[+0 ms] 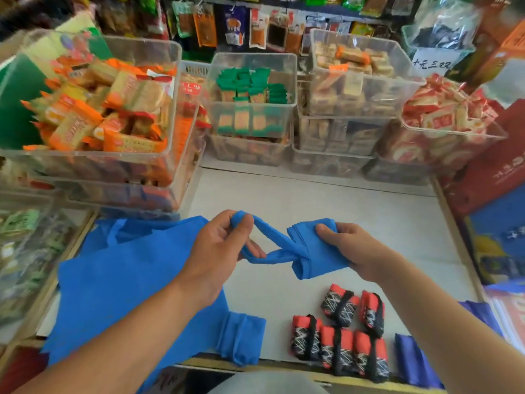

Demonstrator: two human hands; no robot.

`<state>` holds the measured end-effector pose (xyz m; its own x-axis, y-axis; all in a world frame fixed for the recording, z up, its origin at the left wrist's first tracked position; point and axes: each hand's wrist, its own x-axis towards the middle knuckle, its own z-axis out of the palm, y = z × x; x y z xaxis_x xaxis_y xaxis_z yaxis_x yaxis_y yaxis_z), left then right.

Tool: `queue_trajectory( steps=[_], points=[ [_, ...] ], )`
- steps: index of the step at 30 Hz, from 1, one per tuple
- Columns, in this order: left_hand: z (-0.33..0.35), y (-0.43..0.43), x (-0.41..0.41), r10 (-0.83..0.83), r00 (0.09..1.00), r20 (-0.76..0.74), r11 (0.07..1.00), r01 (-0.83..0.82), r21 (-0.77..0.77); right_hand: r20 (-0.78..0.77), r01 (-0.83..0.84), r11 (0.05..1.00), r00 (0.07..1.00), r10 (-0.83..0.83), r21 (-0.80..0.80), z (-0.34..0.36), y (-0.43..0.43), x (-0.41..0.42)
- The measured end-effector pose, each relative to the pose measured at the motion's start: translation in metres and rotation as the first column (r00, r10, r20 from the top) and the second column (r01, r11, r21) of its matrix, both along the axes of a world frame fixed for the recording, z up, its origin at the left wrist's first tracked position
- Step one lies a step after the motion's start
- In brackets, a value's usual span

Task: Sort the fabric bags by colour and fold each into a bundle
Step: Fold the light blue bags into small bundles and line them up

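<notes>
Above the white counter (355,217) I hold a folded blue fabric bag (315,251). My right hand (355,248) grips its folded body. My left hand (221,245) pinches the bag's handle strap (267,231), which loops around the fold. A pile of flat blue bags (119,280) lies at the left under my left forearm, with a folded blue bundle (241,339) at its front edge. Several red bundles tied with black patterned straps (341,331) sit at the front right. A dark blue bag (412,359) lies beside them.
Clear plastic bins of packaged snacks (93,115) (250,100) (355,89) line the back and left of the counter. Red and blue boxes (488,194) stand at the right edge. The counter's front edge (284,368) runs just below the bundles.
</notes>
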<state>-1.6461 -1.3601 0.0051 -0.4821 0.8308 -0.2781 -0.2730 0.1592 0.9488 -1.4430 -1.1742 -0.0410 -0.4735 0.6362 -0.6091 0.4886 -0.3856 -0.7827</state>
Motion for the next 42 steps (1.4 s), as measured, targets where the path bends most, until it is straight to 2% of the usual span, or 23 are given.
queue_trajectory(
  steps=[2, 5, 10, 12, 15, 19, 21, 22, 24, 27, 28, 29, 30, 31, 32, 33, 35, 36, 37, 38, 39, 41, 42],
  points=[
    [-0.022, 0.005, 0.000, 0.100, 0.991, 0.087, 0.979, -0.082, -0.186, -0.022, 0.044, 0.999, 0.999, -0.045, -0.012, -0.008, -0.007, 0.004],
    [-0.054, 0.005, -0.003, 0.157, 0.975, 0.157, 0.893, -0.072, -0.445, -0.111, 0.085, 0.996, 0.991, -0.081, 0.035, -0.019, -0.027, 0.010],
    [-0.080, 0.002, -0.013, 0.156, 0.960, 0.231, 0.763, 0.032, -0.645, -0.252, 0.036, 0.987, 0.968, 0.004, 0.155, -0.027, -0.055, 0.022],
    [-0.084, 0.002, -0.014, 0.113, 0.958, 0.263, 0.762, 0.087, -0.642, -0.251, 0.052, 0.989, 0.968, -0.017, 0.136, -0.030, -0.052, 0.026],
    [-0.083, 0.001, -0.014, 0.068, 0.945, 0.320, 0.824, 0.128, -0.552, -0.195, 0.104, 0.986, 0.978, -0.077, 0.134, -0.038, -0.037, 0.034],
    [-0.081, -0.015, -0.027, -0.040, 0.805, 0.592, 0.880, 0.309, -0.361, -0.066, 0.093, 0.985, 0.994, -0.084, 0.146, -0.057, -0.026, 0.048],
    [-0.083, -0.023, -0.032, -0.098, 0.786, 0.611, 0.897, 0.336, -0.288, -0.025, 0.111, 0.986, 0.994, -0.109, 0.121, -0.065, -0.024, 0.054],
    [-0.085, -0.027, -0.034, -0.128, 0.810, 0.572, 0.897, 0.340, -0.281, -0.022, 0.120, 0.989, 0.993, -0.118, 0.092, -0.067, -0.025, 0.055],
    [-0.088, -0.030, -0.032, -0.221, 0.892, 0.395, 0.867, 0.365, -0.338, -0.027, 0.119, 0.991, 0.993, -0.117, 0.058, -0.066, -0.028, 0.053],
    [-0.094, -0.030, -0.023, -0.310, 0.950, 0.045, 0.866, 0.301, -0.400, -0.016, 0.094, 0.990, 0.996, -0.093, 0.108, -0.062, -0.027, 0.040],
    [-0.095, -0.031, -0.021, -0.321, 0.937, -0.140, 0.896, 0.253, -0.365, -0.019, 0.106, 0.988, 0.994, -0.104, 0.114, -0.061, -0.025, 0.035],
    [-0.093, -0.034, -0.021, -0.318, 0.869, -0.378, 0.933, 0.217, -0.287, -0.022, 0.117, 0.986, 0.993, -0.115, 0.117, -0.058, -0.022, 0.031],
    [-0.091, -0.037, -0.021, -0.277, 0.737, -0.616, 0.961, 0.219, -0.170, -0.021, 0.126, 0.985, 0.992, -0.124, 0.118, -0.056, -0.020, 0.028],
    [-0.088, -0.040, -0.021, -0.214, 0.554, -0.805, 0.957, 0.283, -0.059, -0.016, 0.127, 0.985, 0.992, -0.126, 0.118, -0.054, -0.017, 0.026],
    [-0.087, -0.040, -0.021, -0.149, 0.362, -0.920, 0.924, 0.382, 0.001, -0.010, 0.125, 0.986, 0.992, -0.125, 0.114, -0.052, -0.016, 0.025],
    [-0.088, -0.038, -0.021, -0.114, 0.185, -0.976, 0.880, 0.476, -0.012, -0.003, 0.116, 0.987, 0.993, -0.117, 0.109, -0.051, -0.014, 0.023],
    [-0.094, -0.026, -0.022, -0.133, -0.081, -0.988, 0.813, 0.562, -0.155, 0.002, 0.089, 0.992, 0.996, -0.090, 0.091, -0.048, -0.014, 0.019],
    [-0.099, -0.019, -0.024, -0.169, -0.155, -0.973, 0.791, 0.568, -0.228, -0.005, 0.075, 0.995, 0.997, -0.074, 0.073, -0.046, -0.014, 0.017],
    [-0.102, -0.013, -0.028, -0.197, -0.187, -0.962, 0.768, 0.580, -0.270, -0.014, 0.058, 0.997, 0.998, -0.057, 0.052, -0.045, -0.013, 0.016],
    [-0.103, -0.009, -0.033, -0.212, -0.178, -0.961, 0.746, 0.606, -0.276, -0.018, 0.044, 0.998, 0.999, -0.043, 0.033, -0.044, -0.013, 0.015],
    [-0.103, -0.009, -0.037, -0.244, -0.120, -0.962, 0.727, 0.634, -0.263, -0.017, 0.036, 0.999, 0.999, -0.035, 0.023, -0.043, -0.012, 0.016],
    [-0.095, -0.014, -0.040, -0.413, 0.096, -0.906, 0.690, 0.682, -0.242, 0.005, 0.046, 0.998, 0.999, -0.046, 0.033, -0.044, -0.008, 0.020],
    [-0.087, -0.018, -0.038, -0.514, 0.214, -0.831, 0.687, 0.683, -0.249, 0.023, 0.057, 0.998, 0.998, -0.058, 0.040, -0.045, -0.007, 0.024]
  ],
)
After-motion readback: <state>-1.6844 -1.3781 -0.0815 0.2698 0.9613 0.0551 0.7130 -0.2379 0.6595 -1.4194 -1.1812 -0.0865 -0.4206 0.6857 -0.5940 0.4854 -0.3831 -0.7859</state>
